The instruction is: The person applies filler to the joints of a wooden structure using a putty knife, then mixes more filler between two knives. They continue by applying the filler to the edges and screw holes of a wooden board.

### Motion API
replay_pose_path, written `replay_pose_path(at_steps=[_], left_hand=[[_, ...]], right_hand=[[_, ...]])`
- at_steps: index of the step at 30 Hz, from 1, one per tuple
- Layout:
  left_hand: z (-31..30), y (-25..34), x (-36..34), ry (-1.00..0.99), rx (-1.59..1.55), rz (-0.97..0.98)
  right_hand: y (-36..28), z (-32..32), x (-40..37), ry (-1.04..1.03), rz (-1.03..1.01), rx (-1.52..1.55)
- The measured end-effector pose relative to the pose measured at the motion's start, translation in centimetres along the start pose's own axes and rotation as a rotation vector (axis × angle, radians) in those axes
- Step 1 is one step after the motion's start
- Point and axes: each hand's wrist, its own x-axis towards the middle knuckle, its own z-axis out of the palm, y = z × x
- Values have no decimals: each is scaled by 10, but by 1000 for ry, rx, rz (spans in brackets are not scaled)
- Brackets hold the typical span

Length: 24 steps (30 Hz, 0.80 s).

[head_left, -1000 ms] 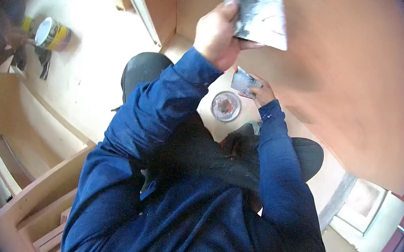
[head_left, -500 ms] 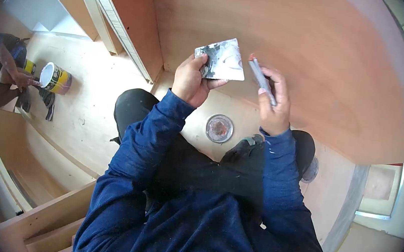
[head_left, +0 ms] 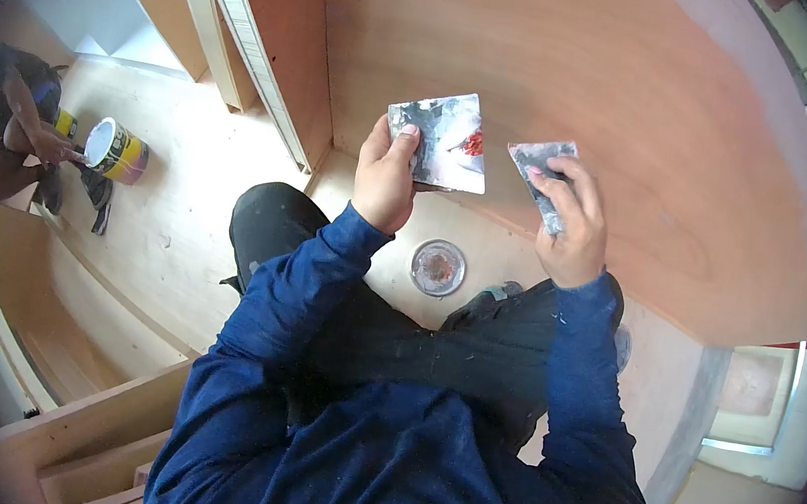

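My left hand [head_left: 386, 181] grips a square flat plate [head_left: 447, 162] by its left edge, thumb on top. White and dark grey smears cover the plate, and a red dab of paste sits near its right side. In my right hand [head_left: 573, 228] is a flat grey putty scraper [head_left: 544, 174], pinched between thumb and fingers, with its face turned towards me. A gap separates scraper and plate. Both are held up in front of a large wooden panel [head_left: 588, 63]. Below my hands, a round lid [head_left: 438, 267] with reddish-brown residue lies on the floor between my legs.
To the left, another person [head_left: 17, 119] crouches with a hand by a yellow and black bucket [head_left: 116, 152]. A wooden cabinet frame [head_left: 79, 434] lies at lower left. An upright wooden board [head_left: 283, 46] meets the panel at upper left.
Red paste that was on the scraper's tip is now on the plate. The scraper has turned from edge-on to face-on and moved right. The plate has dropped slightly.
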Motion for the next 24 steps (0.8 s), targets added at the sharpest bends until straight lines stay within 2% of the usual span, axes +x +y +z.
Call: replay_pose_path(at_steps=[2,3,5,7,9,11,12,13,14,17,19,21,23,24], left_hand=[[-8,-9,2,1,81,168],[-12,-11,2,-7,83,163],[-17,-15,6,-85,168,293],[-9,-14,4,-77,195,278],[-5,-12,-4,-54,236,233],[1,-6,-5,-142,482,412],[1,-7,-8,-134,632,380],[4,-7,-4,-124,624,391],[4,-7,-4,-122,605,426],[0,-11,-13,-143,574,402],[2,-10,-10,-138,502,359],[2,-9,-13,-137,521,349],[7,-9,-11,-135,145,193],[4,-8,-10,-153,280,236]], right_hand=[[-28,-14,15,77,-78,13],[-32,-6,13,82,-71,8],[-29,8,9,-139,-178,-74],[-31,-9,19,-203,-189,-113],[-46,-22,29,-93,-133,-54],[-37,-14,21,-77,-150,-166],[-30,-20,18,-155,-131,-140],[-25,-22,21,-240,-129,-115],[-25,-22,22,-132,-179,-97],[-20,1,13,-60,-85,-71],[-21,-10,17,-117,-129,-111],[-26,-10,15,142,-163,50],[-28,-5,14,147,-173,25],[-31,-8,14,27,-163,-16]])
